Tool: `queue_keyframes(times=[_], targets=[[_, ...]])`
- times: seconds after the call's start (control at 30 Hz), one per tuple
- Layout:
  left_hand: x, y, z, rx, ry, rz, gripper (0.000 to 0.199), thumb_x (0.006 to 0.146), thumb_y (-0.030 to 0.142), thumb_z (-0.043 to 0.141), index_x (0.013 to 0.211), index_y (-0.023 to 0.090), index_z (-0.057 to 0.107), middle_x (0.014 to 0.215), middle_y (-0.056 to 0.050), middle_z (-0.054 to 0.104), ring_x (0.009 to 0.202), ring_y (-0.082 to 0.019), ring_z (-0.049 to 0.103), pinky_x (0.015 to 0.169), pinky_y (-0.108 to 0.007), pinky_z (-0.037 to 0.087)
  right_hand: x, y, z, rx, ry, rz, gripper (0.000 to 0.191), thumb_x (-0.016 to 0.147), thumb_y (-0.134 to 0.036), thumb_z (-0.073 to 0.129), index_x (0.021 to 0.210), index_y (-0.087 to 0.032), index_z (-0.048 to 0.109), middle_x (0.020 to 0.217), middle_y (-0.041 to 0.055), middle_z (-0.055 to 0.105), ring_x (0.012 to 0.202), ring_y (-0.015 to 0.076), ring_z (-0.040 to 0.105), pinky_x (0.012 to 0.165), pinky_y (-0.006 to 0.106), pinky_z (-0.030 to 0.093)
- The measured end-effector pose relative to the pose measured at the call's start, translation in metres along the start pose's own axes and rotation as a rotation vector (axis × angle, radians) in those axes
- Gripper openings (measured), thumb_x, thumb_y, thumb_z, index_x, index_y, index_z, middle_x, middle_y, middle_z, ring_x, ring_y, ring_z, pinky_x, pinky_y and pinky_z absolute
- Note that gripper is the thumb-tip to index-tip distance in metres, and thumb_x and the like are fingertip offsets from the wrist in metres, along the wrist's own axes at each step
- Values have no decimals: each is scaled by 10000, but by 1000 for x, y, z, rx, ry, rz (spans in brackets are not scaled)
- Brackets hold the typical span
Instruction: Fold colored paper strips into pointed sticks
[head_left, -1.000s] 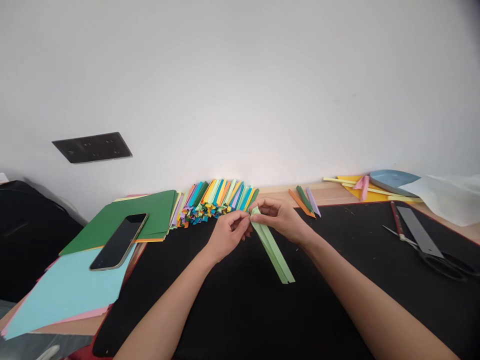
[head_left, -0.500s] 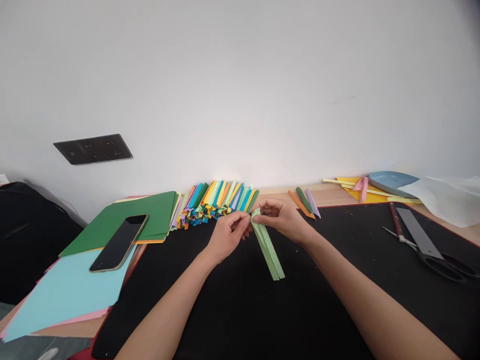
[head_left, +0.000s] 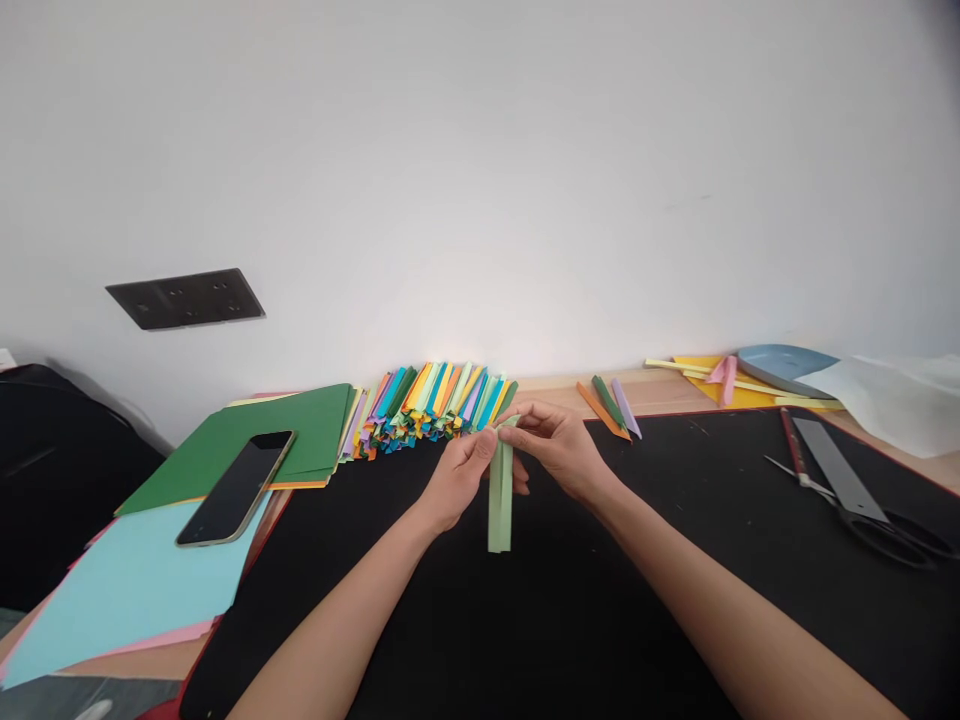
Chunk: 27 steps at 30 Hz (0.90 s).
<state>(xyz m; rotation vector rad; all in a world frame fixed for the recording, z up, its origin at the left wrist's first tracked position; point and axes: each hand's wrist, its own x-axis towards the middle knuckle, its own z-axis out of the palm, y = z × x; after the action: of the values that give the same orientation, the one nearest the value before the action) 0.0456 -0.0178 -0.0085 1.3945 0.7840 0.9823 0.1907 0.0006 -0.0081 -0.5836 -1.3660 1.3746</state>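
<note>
A light green folded paper strip (head_left: 500, 505) hangs down between my two hands, with a crease running along its length. My left hand (head_left: 463, 470) pinches its upper end from the left, thumb on top. From the right, my right hand (head_left: 553, 445) grips the same end between thumb and fingers. Both hands are closed on the paper, and part of its top end is hidden by the fingers. Just behind them lies a pile of colourful folded paper strips (head_left: 431, 400). An orange strip (head_left: 602, 410), a green one and a purple one rest right of the hands.
A black mat (head_left: 465, 620) covers the table's middle. On the left, a phone (head_left: 236, 490) lies across green sheets (head_left: 315, 430) and light blue paper (head_left: 135, 590). Scissors (head_left: 847, 475) and a red-handled craft knife (head_left: 793, 445) lie right, near a blue-grey tray (head_left: 784, 365) and yellow paper.
The strip has swung from slanting down-right to hanging nearly straight down. My left hand has moved onto the strip's top end, beside the right hand.
</note>
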Motion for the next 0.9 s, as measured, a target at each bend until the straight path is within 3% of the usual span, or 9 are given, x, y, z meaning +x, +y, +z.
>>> queue_keyframes(times=[0.17,0.37,0.6,0.9], targets=[[-2,5,0,65,10,20,488,844,564,419,659,131,548,573,-40,588,448,-121,556,472,-235,424,3,-1,-4,-37,144,-9,265,594,-341,783,740,-175,636,712,18,684,697,162,648,696,310,538],[-3,6,0,73,-5,22,459,856,530,427,647,135,530,576,-15,567,409,-103,538,435,-223,397,3,-3,-7,-32,154,-13,290,568,-308,800,799,-186,673,709,9,673,665,146,622,637,295,524],[-4,6,0,135,-39,18,533,879,550,343,637,132,567,455,-23,540,388,-111,508,423,-219,370,3,-4,-6,-3,166,3,204,543,-270,813,656,-177,671,678,14,678,630,136,616,634,292,526],[-6,7,2,243,-16,94,501,897,512,338,636,142,550,440,-11,540,397,-98,497,472,-210,388,3,-7,-6,-70,102,-5,268,566,-281,799,777,-169,678,719,14,670,629,122,595,606,259,505]])
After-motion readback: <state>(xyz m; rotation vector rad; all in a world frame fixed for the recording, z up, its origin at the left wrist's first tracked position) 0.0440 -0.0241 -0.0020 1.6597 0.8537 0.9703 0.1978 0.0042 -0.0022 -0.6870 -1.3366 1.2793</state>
